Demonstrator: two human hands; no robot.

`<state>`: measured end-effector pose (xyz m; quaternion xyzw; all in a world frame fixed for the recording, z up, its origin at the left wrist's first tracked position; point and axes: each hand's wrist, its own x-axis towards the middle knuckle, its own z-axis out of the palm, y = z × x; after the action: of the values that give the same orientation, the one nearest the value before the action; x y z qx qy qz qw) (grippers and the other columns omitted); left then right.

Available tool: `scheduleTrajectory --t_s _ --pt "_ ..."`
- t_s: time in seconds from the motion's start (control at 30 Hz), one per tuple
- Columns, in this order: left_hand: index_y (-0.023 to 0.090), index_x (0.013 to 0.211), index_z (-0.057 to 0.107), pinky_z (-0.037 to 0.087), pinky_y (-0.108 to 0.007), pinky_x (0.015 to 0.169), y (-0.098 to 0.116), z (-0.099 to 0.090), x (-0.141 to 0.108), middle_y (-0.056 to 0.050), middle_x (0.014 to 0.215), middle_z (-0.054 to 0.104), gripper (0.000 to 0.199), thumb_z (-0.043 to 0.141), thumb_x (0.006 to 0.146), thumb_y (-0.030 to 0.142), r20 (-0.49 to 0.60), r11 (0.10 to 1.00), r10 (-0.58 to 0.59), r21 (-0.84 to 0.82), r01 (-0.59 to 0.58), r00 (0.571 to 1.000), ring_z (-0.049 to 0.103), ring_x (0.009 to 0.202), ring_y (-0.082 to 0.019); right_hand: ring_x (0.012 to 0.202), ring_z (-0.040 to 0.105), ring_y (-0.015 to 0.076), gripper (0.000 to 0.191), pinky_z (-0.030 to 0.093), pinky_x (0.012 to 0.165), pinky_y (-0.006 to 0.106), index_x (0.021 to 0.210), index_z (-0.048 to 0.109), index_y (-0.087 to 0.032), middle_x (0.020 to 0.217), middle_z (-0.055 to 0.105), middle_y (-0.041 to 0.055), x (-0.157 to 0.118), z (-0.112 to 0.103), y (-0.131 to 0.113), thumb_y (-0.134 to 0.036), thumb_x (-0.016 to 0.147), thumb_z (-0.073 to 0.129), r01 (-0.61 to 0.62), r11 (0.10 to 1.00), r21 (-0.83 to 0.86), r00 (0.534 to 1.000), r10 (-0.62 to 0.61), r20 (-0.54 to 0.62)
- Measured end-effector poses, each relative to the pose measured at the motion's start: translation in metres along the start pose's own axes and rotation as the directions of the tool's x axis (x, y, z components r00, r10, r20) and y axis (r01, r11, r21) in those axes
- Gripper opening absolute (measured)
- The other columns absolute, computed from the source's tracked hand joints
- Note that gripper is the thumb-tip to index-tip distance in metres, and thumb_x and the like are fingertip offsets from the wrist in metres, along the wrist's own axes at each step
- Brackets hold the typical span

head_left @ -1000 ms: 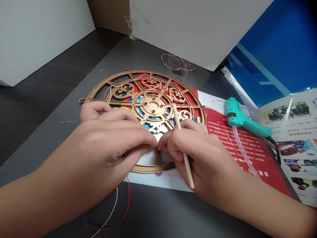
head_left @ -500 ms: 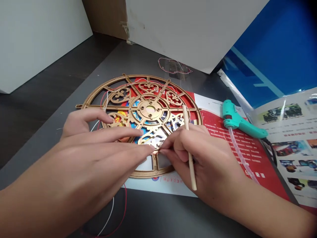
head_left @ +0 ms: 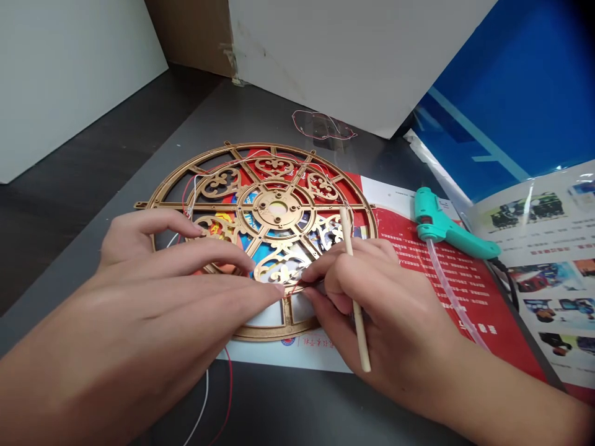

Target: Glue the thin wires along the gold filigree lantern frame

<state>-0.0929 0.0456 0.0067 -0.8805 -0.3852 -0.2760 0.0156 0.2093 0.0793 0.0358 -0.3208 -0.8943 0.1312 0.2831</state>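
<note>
The wooden wheel frame [head_left: 267,214] lies on a printed sheet [head_left: 404,254], atop the desk [head_left: 283,402]. Red wire [head_left: 230,378] and white wire [head_left: 206,387] run along its nine-to-three-o'clock upper arc; the six o'clock section appears unfinished, with slack toward seven. Right hand [head_left: 372,285] grips a wooden stick [head_left: 361,334], pinching red wire at six; left hand [head_left: 171,303] spreads its fingers at seven, thumb hidden, grip indeterminable.

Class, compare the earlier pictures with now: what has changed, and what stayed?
The left hand has opened its pinch: its forefinger moved left, away from the thumb. The fingertips of both hands, which met before, are now apart, with a bit of red wire showing between them. The right hand still holds the stick; the wooden wheel and glue gun stayed put.
</note>
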Motion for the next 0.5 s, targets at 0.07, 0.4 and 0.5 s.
scheduleTrajectory --t_s 0.07,0.4,0.5 --pt "0.038 0.134 0.082 0.049 -0.047 0.131 -0.001 -0.003 -0.004 0.014 0.121 0.093 0.032 0.061 0.125 0.017 0.012 1.0 -0.009 0.013 0.009 1.0 0.088 0.108 -0.02 0.083 0.071 0.0197 0.039 0.051 0.079 0.035 0.099 0.04 -0.031 0.093 0.086 0.0012 0.0 0.0 -0.001 -0.006 0.116 0.064 0.002 1.0 0.001 1.0 -0.002 0.0" --pt "0.042 0.142 0.092 0.067 -0.061 0.136 0.005 0.011 -0.018 -0.001 0.114 0.09 0.034 0.074 0.119 0.058 -0.084 0.971 -0.159 -0.194 0.14 0.984 0.083 0.148 -0.039 0.085 0.068 0.0204 0.041 0.049 0.083 0.039 0.101 0.038 -0.032 0.097 0.089 -0.0009 0.0 0.006 0.0 -0.008 0.118 0.067 0.017 1.0 -0.006 1.0 -0.017 0.001" --pt "0.045 0.141 0.092 0.065 -0.059 0.138 0.0 0.007 -0.018 0.001 0.114 0.092 0.029 0.078 0.118 0.053 -0.052 0.973 -0.149 -0.184 0.138 0.987 0.086 0.14 -0.036 0.083 0.07 0.0194 0.041 0.051 0.081 0.038 0.101 0.037 -0.032 0.095 0.088 -0.0007 0.0 0.005 0.0 -0.006 0.117 0.065 0.024 1.0 0.002 1.0 -0.024 -0.012"
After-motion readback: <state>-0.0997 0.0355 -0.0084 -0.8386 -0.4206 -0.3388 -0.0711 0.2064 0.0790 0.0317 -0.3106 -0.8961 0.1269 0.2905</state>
